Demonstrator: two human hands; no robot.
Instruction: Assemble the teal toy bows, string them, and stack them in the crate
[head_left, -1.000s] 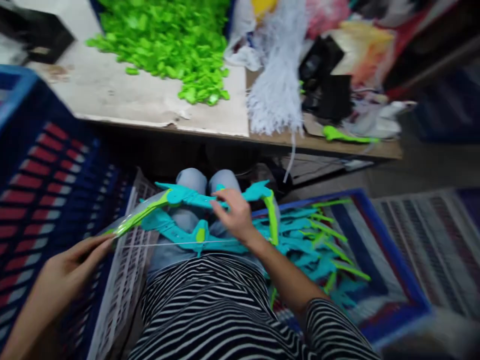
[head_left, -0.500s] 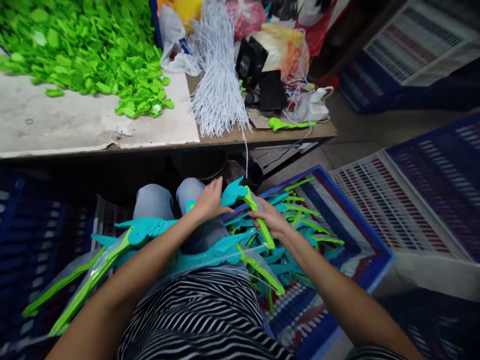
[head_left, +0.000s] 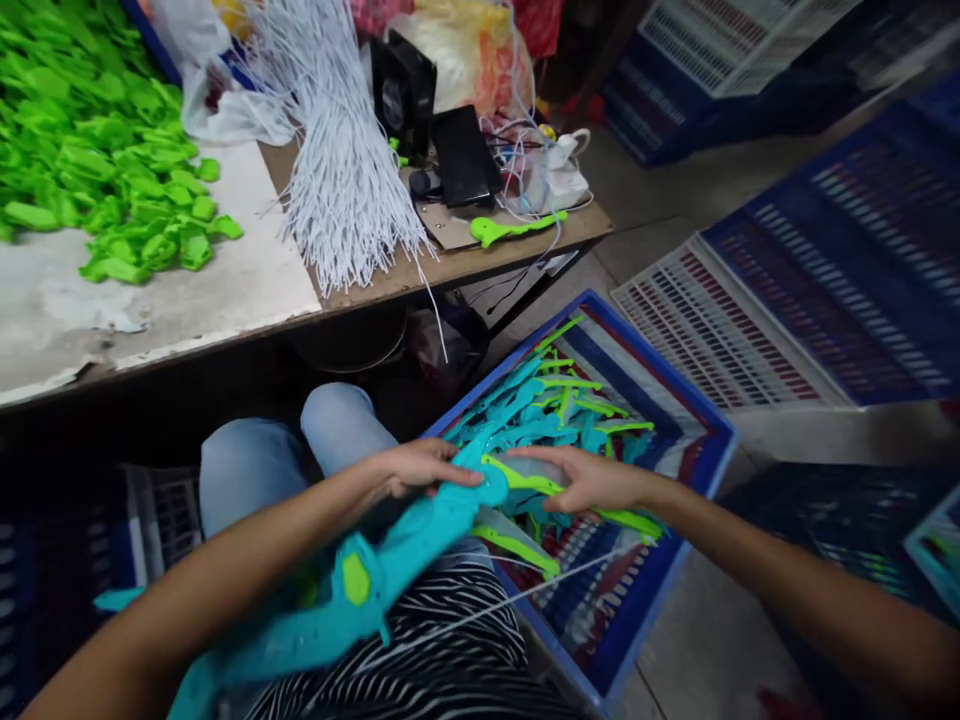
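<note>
Across my lap lies a turquoise toy bow (head_left: pixel 427 525) with lime-green limbs and a lime-green inset on its body. My left hand (head_left: pixel 420 468) is closed on the turquoise body, close to the joint where a green limb (head_left: pixel 525 481) begins. That limb is in the grip of my right hand (head_left: pixel 600 478), thumb below and fingers above. From the limb's outer end a white string (head_left: pixel 517 600) runs down across my striped shirt. A second green limb (head_left: pixel 517 545) shows below the joint. My left forearm hides part of the bow.
Right of my knees, a blue-rimmed crate (head_left: pixel 661 362) holds several similar turquoise-and-green pieces (head_left: pixel 517 400). On the table (head_left: pixel 247 290) are a heap of green parts (head_left: pixel 142 190), a bundle of white strings (head_left: pixel 352 190), a black fan (head_left: pixel 403 90) and cables. More crates (head_left: pixel 840 260) stand at right.
My view has swung to the right. My left hand has come onto the bow's body by the joint, and the bow now slants across my lap. My right hand still grips a green limb.
</note>
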